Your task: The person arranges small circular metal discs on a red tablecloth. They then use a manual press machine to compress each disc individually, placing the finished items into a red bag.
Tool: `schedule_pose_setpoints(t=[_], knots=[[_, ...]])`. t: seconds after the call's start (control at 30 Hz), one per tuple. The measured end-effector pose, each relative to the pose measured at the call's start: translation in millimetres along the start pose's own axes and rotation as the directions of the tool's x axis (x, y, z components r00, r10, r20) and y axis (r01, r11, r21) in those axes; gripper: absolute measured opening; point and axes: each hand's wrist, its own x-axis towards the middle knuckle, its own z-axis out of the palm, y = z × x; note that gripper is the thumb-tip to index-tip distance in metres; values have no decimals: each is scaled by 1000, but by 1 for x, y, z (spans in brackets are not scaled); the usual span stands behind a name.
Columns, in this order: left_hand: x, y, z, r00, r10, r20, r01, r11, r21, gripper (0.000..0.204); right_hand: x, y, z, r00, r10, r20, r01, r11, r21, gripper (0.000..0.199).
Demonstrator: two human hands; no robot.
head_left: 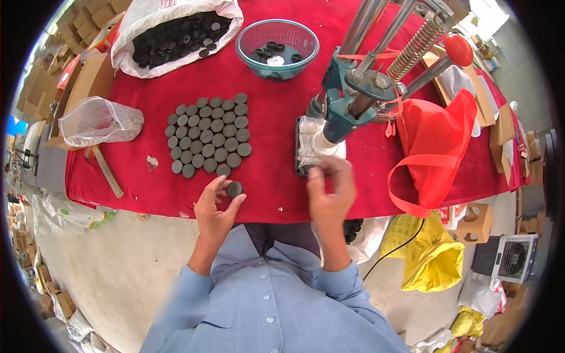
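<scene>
My left hand (216, 203) pinches a dark round cap (234, 189) between thumb and fingers near the table's front edge. Just beyond it, a block of similar dark round caps (207, 135) lies in close rows on the red cloth. My right hand (332, 191) is at the front of a hand press (336, 120), its fingertips beside the white-wrapped base (312, 141). Motion smears those fingers. A small dark piece shows by the fingertips, but I cannot make out whether they grip it.
A white sack (126, 56) full of black caps and a clear bowl (278, 26) with a few parts stand at the back. A plastic bag (100, 120) and a hammer (107, 170) lie left. A red bag (426, 147) sits right of the press, with its red-knobbed lever (458, 50) above.
</scene>
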Motion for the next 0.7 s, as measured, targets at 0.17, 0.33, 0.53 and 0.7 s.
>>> schedule_pose_setpoints(t=[0.17, 0.33, 0.53, 0.7], knots=[[26, 19, 31, 998, 34, 47, -27, 991, -134, 64, 52, 15, -19, 997, -22, -69, 18, 998, -60, 50], [35, 19, 47, 993, 50, 108, -37, 992, -123, 62, 83, 20, 4, 990, 128, 65, -143, 923, 357, 52], [23, 9, 47, 994, 46, 104, -33, 992, -119, 56, 90, 21, 15, 980, 196, -15, -165, 862, 479, 37], [26, 9, 46, 997, 13, 80, 0, 986, -168, 56, 88, 15, 23, 984, 170, -44, -129, 868, 479, 38]])
